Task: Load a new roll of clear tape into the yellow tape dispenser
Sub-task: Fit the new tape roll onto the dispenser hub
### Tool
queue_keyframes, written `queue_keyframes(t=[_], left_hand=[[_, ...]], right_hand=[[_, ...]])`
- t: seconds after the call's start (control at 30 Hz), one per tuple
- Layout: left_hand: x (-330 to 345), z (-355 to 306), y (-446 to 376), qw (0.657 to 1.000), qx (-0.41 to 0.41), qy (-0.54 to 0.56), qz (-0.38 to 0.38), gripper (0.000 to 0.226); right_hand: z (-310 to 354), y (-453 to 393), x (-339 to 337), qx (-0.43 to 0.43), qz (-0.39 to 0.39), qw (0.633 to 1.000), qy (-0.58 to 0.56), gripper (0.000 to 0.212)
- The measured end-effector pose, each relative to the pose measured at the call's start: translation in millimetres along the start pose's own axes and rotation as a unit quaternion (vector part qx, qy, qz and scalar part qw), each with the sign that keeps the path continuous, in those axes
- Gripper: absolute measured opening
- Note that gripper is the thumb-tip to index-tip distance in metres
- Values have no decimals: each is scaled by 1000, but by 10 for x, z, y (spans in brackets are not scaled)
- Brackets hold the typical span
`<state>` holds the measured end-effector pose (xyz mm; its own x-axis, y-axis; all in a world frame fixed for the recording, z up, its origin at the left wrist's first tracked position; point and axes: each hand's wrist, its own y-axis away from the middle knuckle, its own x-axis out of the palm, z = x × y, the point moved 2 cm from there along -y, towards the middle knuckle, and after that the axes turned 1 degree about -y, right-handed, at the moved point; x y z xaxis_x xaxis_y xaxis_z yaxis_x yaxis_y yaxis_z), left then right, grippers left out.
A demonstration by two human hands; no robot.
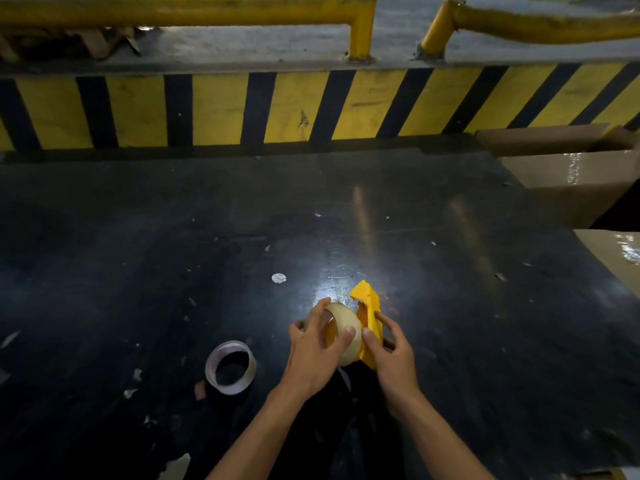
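**Item in hand: fresh tape roll going onto the dispenser**

Location: dark, scuffed counter (242, 209), near its front edge, below a yellow-and-black striped wall (221, 109).

Clear tape roll (346, 336): full, pale, held on edge just above the counter. The left hand (317, 355) wraps it from the near side, thumb on the outer face, fingers curled over the top and into the core; the grip is closed on the roll.

Yellow tape dispenser (369, 315): upright beside the roll and touching it on the right, its nose pointing away toward the wall. The right hand (389, 351) clasps the dispenser body from the right, fingers pressed on its side; the grip is closed on the dispenser.

Spent roll (231, 367): a thin ring, nearly all core, lying flat on the counter to the left, apart from both hands.

Also present: cardboard boxes (568, 178) at the right edge; scraps of paper and tape across the counter.

Step, as judged: seating the new roll on the dispenser's hub. Whether it is fully pushed home cannot be told; the hub is hidden behind the roll.

Next move calls for: steady counter-pressure from the right hand while the left presses the roll square onto the hub, then finding the free end and threading it forward to the cutter.
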<state>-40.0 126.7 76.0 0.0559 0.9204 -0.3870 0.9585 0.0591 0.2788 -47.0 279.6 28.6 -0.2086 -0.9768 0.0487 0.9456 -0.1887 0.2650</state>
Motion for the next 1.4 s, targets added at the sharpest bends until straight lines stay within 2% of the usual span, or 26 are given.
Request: queue_keyframes(t=[0.1,0.17,0.27,0.43,0.53,0.6,0.77,0.87,1.03,1.23,1.33,1.4], left_hand=[[-81,11,-12,998,15,-10,53,90],[-131,2,-27,994,46,-54,82,104],[-204,-19,-72,987,74,-119,84,113],[-287,-41,-109,977,132,-164,34,109],[-331,-67,-102,961,176,-208,46,105],[-349,-85,-88,961,155,-225,50,101],[-279,-226,-31,968,74,-240,1,92],[-227,-286,-30,968,28,-248,3,86],[-259,-210,-57,973,-32,-228,32,92],[-263,-238,-57,975,-76,-208,-18,96],[-315,-243,-80,977,-92,-192,11,92],[-380,-237,-119,981,-100,-165,29,80]], right_hand=[[13,0,11,-14,-12,1000,-2,36],[51,-9,18,-24,-13,1000,-12,36],[80,-52,29,-22,-4,1000,-17,37],[151,-98,69,-25,11,1000,-5,33],[186,-91,54,-17,24,999,-20,32],[206,-71,49,-21,35,999,-24,32],[228,-16,134,-51,78,996,-6,36],[191,-14,172,-60,88,994,8,36],[157,-14,160,-55,91,994,2,33],[128,48,266,-49,87,994,-36,37],[138,55,294,-40,80,995,-45,37],[153,53,287,-34,81,995,-54,39]])
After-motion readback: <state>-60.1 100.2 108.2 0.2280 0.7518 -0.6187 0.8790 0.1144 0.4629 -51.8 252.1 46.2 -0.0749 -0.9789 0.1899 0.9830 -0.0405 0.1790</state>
